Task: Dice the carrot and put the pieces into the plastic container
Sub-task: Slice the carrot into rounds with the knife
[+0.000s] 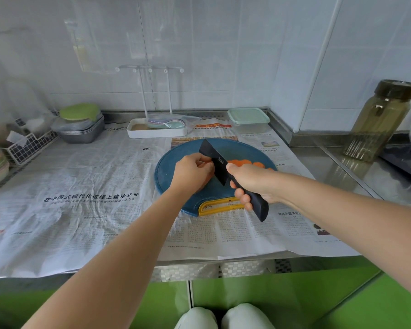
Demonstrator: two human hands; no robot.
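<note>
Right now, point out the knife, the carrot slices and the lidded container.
knife (214, 162): head view, flat of the black blade.
carrot slices (242, 162): head view, top of a slice right of the blade.
container (248, 116): head view, middle of its mint lid.

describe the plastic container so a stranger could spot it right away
Beyond the round blue cutting board, in the counter's back corner, sits the plastic container. Unlike the grey tubs far left, it is clear with a flat mint lid.
</note>
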